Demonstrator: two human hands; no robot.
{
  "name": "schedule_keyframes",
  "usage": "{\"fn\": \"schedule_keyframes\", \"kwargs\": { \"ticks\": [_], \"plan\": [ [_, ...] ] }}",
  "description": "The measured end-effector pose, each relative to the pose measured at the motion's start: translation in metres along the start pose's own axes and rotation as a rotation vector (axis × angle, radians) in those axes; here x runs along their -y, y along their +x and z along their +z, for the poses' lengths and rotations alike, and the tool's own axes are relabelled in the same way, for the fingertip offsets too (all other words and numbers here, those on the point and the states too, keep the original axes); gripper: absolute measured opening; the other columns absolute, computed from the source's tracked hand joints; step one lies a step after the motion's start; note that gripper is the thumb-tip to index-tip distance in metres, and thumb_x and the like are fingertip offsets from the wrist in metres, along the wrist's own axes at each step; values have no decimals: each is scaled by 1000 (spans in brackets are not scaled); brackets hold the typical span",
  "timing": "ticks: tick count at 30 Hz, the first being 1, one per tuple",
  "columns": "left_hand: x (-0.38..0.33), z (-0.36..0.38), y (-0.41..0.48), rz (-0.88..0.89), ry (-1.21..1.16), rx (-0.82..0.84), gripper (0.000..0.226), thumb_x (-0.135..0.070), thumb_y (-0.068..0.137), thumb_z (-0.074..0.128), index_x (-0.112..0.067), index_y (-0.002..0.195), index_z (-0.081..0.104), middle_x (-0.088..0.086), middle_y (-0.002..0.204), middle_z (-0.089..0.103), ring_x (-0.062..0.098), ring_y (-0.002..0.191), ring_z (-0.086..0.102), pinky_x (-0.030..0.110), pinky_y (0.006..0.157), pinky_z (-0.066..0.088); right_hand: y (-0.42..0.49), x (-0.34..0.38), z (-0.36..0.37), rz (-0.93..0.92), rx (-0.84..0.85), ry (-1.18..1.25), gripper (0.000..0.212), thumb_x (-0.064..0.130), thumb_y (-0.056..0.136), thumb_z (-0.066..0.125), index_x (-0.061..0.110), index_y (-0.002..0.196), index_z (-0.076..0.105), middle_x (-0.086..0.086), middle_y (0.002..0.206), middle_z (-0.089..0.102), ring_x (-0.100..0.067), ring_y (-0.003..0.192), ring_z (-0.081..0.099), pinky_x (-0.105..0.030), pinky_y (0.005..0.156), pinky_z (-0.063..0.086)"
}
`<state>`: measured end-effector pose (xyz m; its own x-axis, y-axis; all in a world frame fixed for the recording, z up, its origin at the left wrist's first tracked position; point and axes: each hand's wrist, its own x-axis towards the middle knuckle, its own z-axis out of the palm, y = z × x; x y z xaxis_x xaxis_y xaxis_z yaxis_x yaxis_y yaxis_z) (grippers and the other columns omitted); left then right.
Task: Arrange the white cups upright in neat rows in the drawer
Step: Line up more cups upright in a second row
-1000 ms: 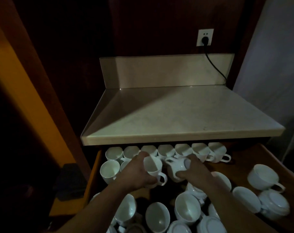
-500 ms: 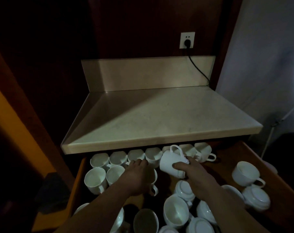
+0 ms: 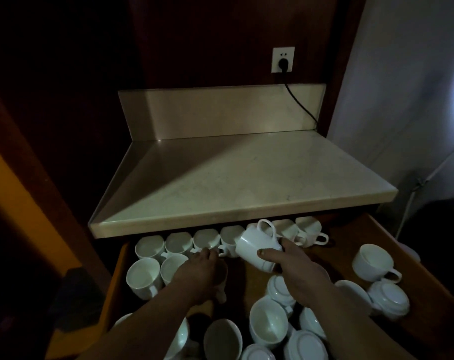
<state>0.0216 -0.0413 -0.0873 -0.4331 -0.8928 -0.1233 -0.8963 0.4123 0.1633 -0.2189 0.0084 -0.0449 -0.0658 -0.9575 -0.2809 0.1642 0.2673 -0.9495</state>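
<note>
Several loose cups (image 3: 268, 323) crowd the near end of the drawer (image 3: 335, 261) beneath both forearms, some mouth-up, some overturned. Ahead of them the left hand (image 3: 202, 274) lies palm-down over a covered cup (image 3: 223, 281), fingers bent round its rim. Two upright cups (image 3: 144, 278) stand just left of it. The right hand (image 3: 296, 268) grips a tilted cup (image 3: 254, 248), thumb on its side, handle uppermost. Beyond the hands a back row (image 3: 205, 240) of upright cups sits under the tabletop (image 3: 246, 183) edge. Farther up, a wall socket (image 3: 283, 59) holds a black plug.
</note>
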Motion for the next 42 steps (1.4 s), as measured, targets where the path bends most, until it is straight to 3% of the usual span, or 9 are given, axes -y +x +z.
{"fn": "schedule_keyframes", "kwargs": {
  "ticks": [7, 12, 16, 19, 22, 25, 29, 36, 42],
  "plan": [
    [-1, -10, -16, 93, -16, -149, 82, -53, 56, 84, -18, 128, 63, 3, 118, 62, 24, 108, 62, 30, 90, 51, -4, 1, 10, -27, 43, 7, 58, 14, 71, 85, 19, 125, 66, -6, 119, 75, -27, 114, 69, -40, 89, 57],
    [-29, -66, -49, -172, -1380, 174, 42, -34, 85, 75, -16, 122, 68, 6, 115, 74, 24, 105, 71, 41, 92, 56, -3, 5, 25, -52, 110, -41, 76, 25, 61, 91, 21, 131, 63, -7, 124, 73, -28, 114, 71, -49, 96, 58],
    [-31, -78, -54, -204, -1700, 145, 41, -29, 92, 67, 1, 119, 68, 23, 117, 71, 38, 110, 68, 47, 105, 49, -10, 7, 43, -101, 133, -209, 81, 33, 58, 96, 34, 130, 61, 4, 124, 73, -19, 115, 70, -46, 98, 58],
    [-27, -77, -49, -186, -1609, 32, 46, -29, 84, 78, -5, 121, 66, 20, 114, 73, 37, 108, 69, 57, 104, 48, -16, 18, 48, -120, 167, -290, 65, 38, 64, 92, 43, 121, 62, 8, 119, 73, -16, 111, 71, -46, 96, 59],
    [-24, -83, -49, -165, -1188, -156, 53, -42, 70, 88, -24, 115, 66, -6, 105, 76, 9, 95, 72, 42, 89, 59, -18, 38, 46, -121, 181, -368, 38, 42, 80, 84, 39, 113, 66, 9, 112, 76, -12, 104, 73, -47, 98, 58],
    [-27, -86, -47, -115, -828, -184, 66, -51, 60, 89, -39, 117, 56, -17, 109, 67, -6, 91, 65, 20, 77, 55, -20, 55, 46, -167, 217, -575, 46, 45, 78, 85, 37, 118, 64, 11, 112, 73, -8, 99, 72, -35, 84, 62],
    [-33, -74, -40, -28, -710, -203, 72, -47, 63, 90, -37, 124, 53, -20, 111, 63, -9, 93, 62, 19, 82, 55, -15, 58, 46, -230, 200, -939, 63, 48, 71, 89, 39, 122, 53, 20, 107, 57, 0, 94, 62, -20, 68, 53],
    [-21, -36, -43, -14, -267, -105, 58, -44, 82, 72, -26, 134, 53, -2, 132, 57, 17, 119, 54, 31, 96, 47, 5, 6, 47, -174, -52, -905, 71, 56, 73, 80, 24, 130, 51, 4, 114, 65, -11, 96, 64, -27, 71, 54],
    [-7, -9, -46, 101, 10, -29, 34, -51, 91, 56, -25, 108, 68, 1, 111, 68, 24, 96, 66, 33, 79, 50, 18, -4, 43, -166, -154, -781, 73, 52, 74, 81, 20, 134, 53, 2, 120, 63, -15, 101, 61, -25, 65, 46]
  ]
}}
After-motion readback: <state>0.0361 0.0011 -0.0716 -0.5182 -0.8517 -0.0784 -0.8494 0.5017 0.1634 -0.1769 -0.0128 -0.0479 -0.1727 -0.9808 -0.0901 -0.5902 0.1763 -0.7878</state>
